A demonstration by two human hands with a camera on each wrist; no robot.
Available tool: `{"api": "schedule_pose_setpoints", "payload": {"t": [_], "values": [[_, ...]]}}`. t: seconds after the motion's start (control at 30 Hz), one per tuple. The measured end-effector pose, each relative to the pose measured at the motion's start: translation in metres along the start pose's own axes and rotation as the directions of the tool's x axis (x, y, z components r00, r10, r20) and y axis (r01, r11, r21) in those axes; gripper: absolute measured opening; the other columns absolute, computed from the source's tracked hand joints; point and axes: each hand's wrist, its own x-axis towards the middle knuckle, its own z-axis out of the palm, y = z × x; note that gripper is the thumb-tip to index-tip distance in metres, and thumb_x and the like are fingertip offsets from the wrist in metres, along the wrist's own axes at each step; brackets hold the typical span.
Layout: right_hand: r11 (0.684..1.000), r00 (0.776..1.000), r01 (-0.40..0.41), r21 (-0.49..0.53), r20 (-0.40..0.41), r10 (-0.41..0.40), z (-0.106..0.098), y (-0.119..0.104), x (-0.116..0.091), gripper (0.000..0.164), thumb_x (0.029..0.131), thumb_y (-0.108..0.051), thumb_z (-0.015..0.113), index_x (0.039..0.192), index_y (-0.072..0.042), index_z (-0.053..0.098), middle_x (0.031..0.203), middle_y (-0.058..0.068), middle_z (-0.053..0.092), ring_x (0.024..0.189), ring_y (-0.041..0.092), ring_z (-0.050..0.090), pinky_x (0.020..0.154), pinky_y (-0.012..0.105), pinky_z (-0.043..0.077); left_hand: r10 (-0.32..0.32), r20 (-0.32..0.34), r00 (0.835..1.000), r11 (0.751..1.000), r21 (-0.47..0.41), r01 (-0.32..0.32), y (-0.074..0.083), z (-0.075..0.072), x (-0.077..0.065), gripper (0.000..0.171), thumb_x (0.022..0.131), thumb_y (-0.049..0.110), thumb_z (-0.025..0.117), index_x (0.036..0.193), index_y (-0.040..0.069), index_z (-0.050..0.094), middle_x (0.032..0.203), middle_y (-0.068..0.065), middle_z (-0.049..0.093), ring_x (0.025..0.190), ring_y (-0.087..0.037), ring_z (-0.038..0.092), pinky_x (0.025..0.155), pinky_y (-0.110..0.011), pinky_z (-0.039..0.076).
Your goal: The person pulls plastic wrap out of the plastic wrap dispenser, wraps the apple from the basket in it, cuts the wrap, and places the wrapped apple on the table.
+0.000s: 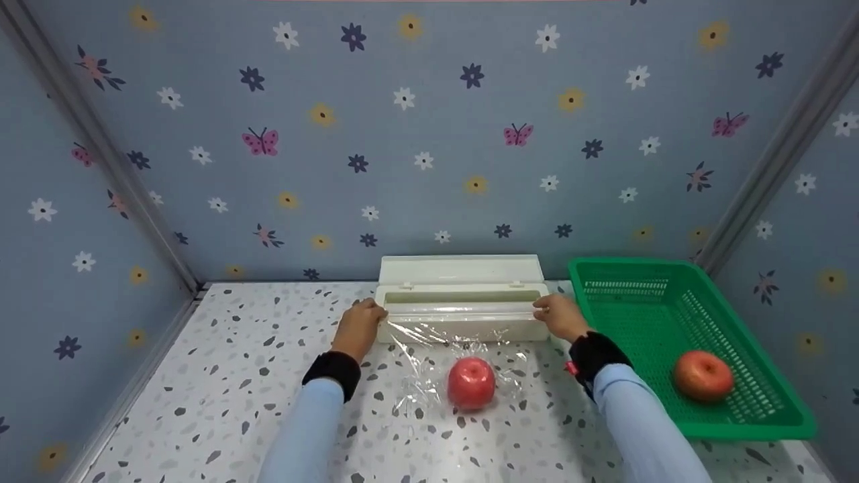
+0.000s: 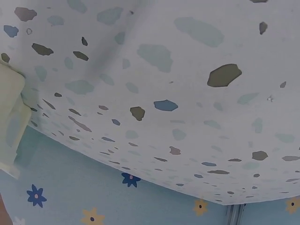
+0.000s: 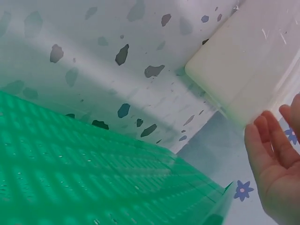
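A white cling film dispenser (image 1: 463, 330) stands against the back wall with its lid (image 1: 462, 270) raised. Clear, wrinkled cling film (image 1: 419, 376) runs from its front edge onto the table, around a red apple (image 1: 471, 384). My left hand (image 1: 357, 329) pinches the film at the dispenser's left front corner, where taut creases fan out. At the opposite end, my right hand (image 1: 562, 316) has thumb and fingertips right at the edge. The right wrist view shows its fingers (image 3: 276, 150) bent lightly against the dispenser's end; I cannot tell whether they grip film.
On the right stands a green plastic basket (image 1: 694, 282) with another apple (image 1: 702, 376) inside, close beside my right forearm. The speckled table (image 1: 221, 376) ends at patterned blue walls (image 1: 429, 134) at the back and both sides.
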Motion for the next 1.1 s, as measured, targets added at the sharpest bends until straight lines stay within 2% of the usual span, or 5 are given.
{"api": "schedule_pose_setpoints", "payload": {"t": [0.33,0.5,0.77,0.93,1.1], "values": [[0.988,0.956,0.128,-0.086,-0.254,-0.146,0.028,-0.041,-0.021,0.022,0.081,-0.001,0.064,0.103,0.003,0.065,0.106,0.017,0.061,0.101,0.034,0.057,0.088,0.044,0.047,0.057,0.021,0.998,0.998,0.021,-0.057,0.005,-0.018,-0.016,0.033,0.081,-0.006,0.059,0.113,0.001,0.061,0.114,-0.017,0.058,0.105,-0.031,0.058,0.09,-0.037,0.049],[0.962,0.954,0.224,-0.158,-0.166,-0.25,0.059,-0.061,-0.067,0.04,0.079,-0.01,0.069,0.117,-0.001,0.058,0.118,0.015,0.057,0.111,0.029,0.053,0.093,0.043,0.046,0.178,0.022,0.984,0.983,-0.04,-0.177,0.046,-0.015,-0.042,0.031,0.082,0.003,0.061,0.113,0.006,0.06,0.117,-0.012,0.059,0.11,-0.025,0.055,0.094,-0.034,0.047],[0.861,0.945,0.285,-0.422,-0.027,-0.326,0.112,-0.058,-0.105,0.089,0.067,-0.023,0.078,0.134,0.009,0.03,0.132,0.032,0.038,0.118,0.044,0.044,0.09,0.048,0.047,0.269,0.288,0.919,0.958,0.016,-0.286,0.118,0.014,-0.082,0.073,0.076,0.026,0.07,0.138,0.005,0.036,0.141,-0.014,0.037,0.128,-0.026,0.04,0.105,-0.037,0.037],[0.888,0.941,0.251,-0.384,-0.117,-0.316,0.123,-0.054,-0.098,0.079,0.065,-0.023,0.08,0.126,0.005,0.039,0.118,0.021,0.046,0.105,0.035,0.053,0.082,0.042,0.052,0.321,0.31,0.895,0.908,0.166,-0.384,0.127,0.037,-0.081,0.082,0.075,0.032,0.071,0.139,0.0,0.032,0.142,-0.02,0.034,0.13,-0.03,0.036,0.107,-0.036,0.034],[0.939,0.948,0.249,-0.238,-0.137,-0.286,0.119,-0.052,-0.094,0.069,0.068,-0.025,0.078,0.122,-0.001,0.044,0.11,0.013,0.051,0.102,0.027,0.056,0.089,0.039,0.049,0.329,0.243,0.913,0.913,0.165,-0.373,0.128,0.051,-0.075,0.073,0.075,0.029,0.071,0.135,0.002,0.038,0.134,-0.016,0.043,0.123,-0.027,0.043,0.099,-0.03,0.042]]}}
